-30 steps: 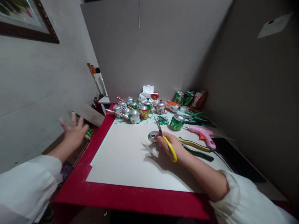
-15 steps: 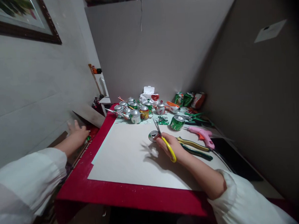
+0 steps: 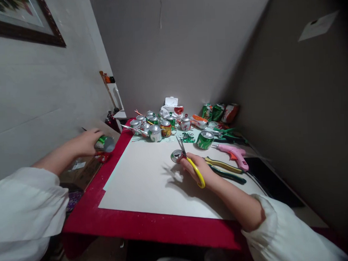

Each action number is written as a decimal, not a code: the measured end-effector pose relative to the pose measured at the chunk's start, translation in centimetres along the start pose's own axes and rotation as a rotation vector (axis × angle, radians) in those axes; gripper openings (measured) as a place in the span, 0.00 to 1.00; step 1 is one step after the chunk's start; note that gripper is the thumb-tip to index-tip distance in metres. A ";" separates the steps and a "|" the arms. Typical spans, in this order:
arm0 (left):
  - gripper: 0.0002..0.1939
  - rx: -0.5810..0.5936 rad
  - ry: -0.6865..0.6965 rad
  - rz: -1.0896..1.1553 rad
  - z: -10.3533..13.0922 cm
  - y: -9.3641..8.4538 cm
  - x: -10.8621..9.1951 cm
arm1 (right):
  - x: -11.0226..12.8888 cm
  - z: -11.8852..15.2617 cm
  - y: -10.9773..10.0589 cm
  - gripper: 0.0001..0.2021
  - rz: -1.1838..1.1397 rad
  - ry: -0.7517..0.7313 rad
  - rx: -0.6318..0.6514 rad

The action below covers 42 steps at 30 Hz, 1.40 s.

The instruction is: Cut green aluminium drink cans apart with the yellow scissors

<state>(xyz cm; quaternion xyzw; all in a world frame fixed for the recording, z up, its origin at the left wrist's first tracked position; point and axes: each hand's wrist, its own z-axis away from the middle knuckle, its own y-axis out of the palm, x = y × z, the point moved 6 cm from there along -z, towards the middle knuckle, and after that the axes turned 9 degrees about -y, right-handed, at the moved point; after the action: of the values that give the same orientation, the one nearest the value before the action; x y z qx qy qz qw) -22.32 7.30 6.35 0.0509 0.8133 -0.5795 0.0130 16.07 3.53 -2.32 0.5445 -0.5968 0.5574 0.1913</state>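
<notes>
My left hand (image 3: 89, 142) is closed round a green can piece (image 3: 105, 144) with a silvery end, held beyond the table's left edge. Over the white sheet (image 3: 135, 178), my right hand (image 3: 197, 168) holds yellow-handled scissors (image 3: 199, 175), their blades pointing up and away. A small can end with a hole (image 3: 176, 156) is also in the right hand's fingers, beside the blades. Right behind that hand stands a cut green can (image 3: 204, 140). Pliers with yellow and green handles (image 3: 226, 170) lie just to the right of it.
Several small can teapots (image 3: 155, 133) stand at the back left. Green scraps (image 3: 188, 137) lie near the middle. A pink glue gun (image 3: 234, 154) rests on the right, with crushed cans (image 3: 218, 112) behind. An open cardboard box (image 3: 89, 170) is left of the red-covered table (image 3: 149, 227).
My left hand has come up from beside the table and now holds the green can piece. The view has shifted slightly. My right hand keeps the scissors and can end.
</notes>
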 end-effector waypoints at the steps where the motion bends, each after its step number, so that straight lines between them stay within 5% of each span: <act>1: 0.26 0.020 0.085 0.026 -0.2 -0.4 -1.5 | -0.1 0.0 0.1 0.21 -0.020 0.009 0.003; 5: 0.28 -0.030 0.271 0.146 -1.0 -1.2 -6.9 | 0.1 0.0 0.3 0.25 -0.115 0.032 0.002; 9: 0.33 -0.069 0.401 0.423 -1.1 -0.2 -10.9 | 0.4 -0.1 0.0 0.32 -0.228 0.034 0.021; 21: 0.31 -0.120 0.618 0.614 -0.1 1.6 -18.2 | 2.6 2.1 3.1 0.50 -0.750 0.215 0.404; 33: 0.30 -0.158 0.642 0.641 2.0 2.9 -20.1 | 2.7 2.7 4.1 0.55 -0.914 0.466 0.451; 42: 0.32 -0.191 0.638 0.615 2.6 3.3 -20.5 | 2.7 3.0 4.3 0.47 -0.906 0.515 0.294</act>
<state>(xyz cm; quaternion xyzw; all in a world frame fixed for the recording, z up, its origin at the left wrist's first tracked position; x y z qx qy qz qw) -1.75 4.51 4.03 0.4647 0.7735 -0.4266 -0.0619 12.56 -1.24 -2.95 0.6141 -0.1519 0.6121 0.4745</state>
